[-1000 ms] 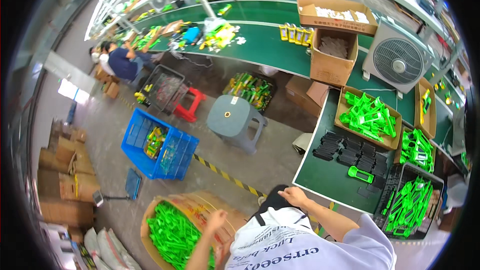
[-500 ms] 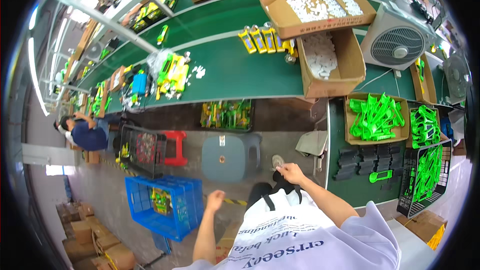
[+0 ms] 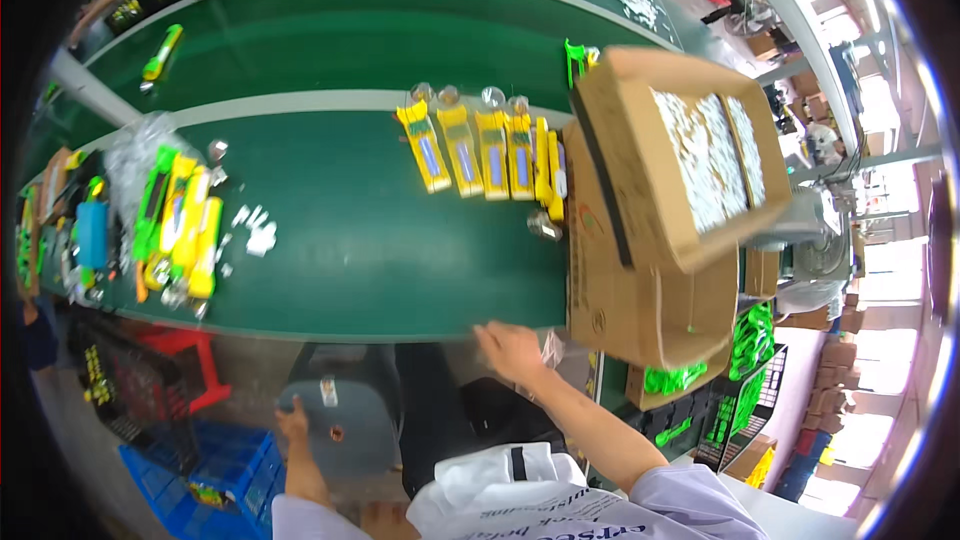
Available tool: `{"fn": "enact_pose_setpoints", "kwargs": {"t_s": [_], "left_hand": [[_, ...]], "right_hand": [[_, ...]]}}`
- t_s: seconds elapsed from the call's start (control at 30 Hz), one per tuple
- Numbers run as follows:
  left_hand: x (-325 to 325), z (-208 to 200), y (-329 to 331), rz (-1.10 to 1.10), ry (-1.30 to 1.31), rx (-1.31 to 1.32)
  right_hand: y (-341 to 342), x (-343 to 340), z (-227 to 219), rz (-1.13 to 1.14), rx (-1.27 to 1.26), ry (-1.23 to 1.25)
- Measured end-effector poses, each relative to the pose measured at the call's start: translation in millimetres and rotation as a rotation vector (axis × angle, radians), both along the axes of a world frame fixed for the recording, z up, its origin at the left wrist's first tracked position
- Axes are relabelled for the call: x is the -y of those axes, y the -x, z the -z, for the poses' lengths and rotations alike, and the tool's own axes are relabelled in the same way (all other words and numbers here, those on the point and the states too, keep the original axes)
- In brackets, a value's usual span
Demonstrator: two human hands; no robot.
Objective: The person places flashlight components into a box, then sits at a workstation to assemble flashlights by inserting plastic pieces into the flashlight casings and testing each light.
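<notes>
My left hand [image 3: 292,422] grips the left rim of a grey plastic stool [image 3: 345,430], with a finger over its seat. My right hand [image 3: 512,352] is at the front edge of the green workbench [image 3: 380,270]; its fingers reach forward, slightly blurred, and nothing shows in them. Beyond it on the bench stands a row of yellow housings [image 3: 461,152] with purple inserts and clear round ends. A pile of yellow and green housings [image 3: 185,215] lies at the left, beside small white pieces [image 3: 261,237].
Right of the hand, a cardboard box [image 3: 615,290] stands at the bench edge, with a tilted carton [image 3: 640,160] of white pieces above it. Below are a blue crate [image 3: 230,460], a black crate [image 3: 135,380] and a red stool [image 3: 205,365]. Green parts [image 3: 675,378] fill a box at the right.
The view has turned and come nearer the bench. My left hand has moved to the grey stool's rim. My right hand has moved forward to the bench edge.
</notes>
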State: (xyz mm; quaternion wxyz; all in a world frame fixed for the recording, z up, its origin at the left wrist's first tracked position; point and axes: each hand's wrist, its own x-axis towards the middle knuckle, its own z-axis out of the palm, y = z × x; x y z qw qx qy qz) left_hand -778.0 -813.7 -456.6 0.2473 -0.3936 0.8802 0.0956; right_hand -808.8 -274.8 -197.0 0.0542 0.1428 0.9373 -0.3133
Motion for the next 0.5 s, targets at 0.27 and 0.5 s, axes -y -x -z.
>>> {"fn": "enact_pose_setpoints", "kwargs": {"t_s": [0.27,0.5], "left_hand": [[-45.3,41.7,43.9,0.328,0.115,0.514],[-25.3,53.2,45.8,0.636,-0.072,0.57]], "right_hand": [[65.3,-5.9,58.0,0.031,-0.283,-0.335],[75.5,1.7,59.7,-0.017,-0.286,-0.235]]}}
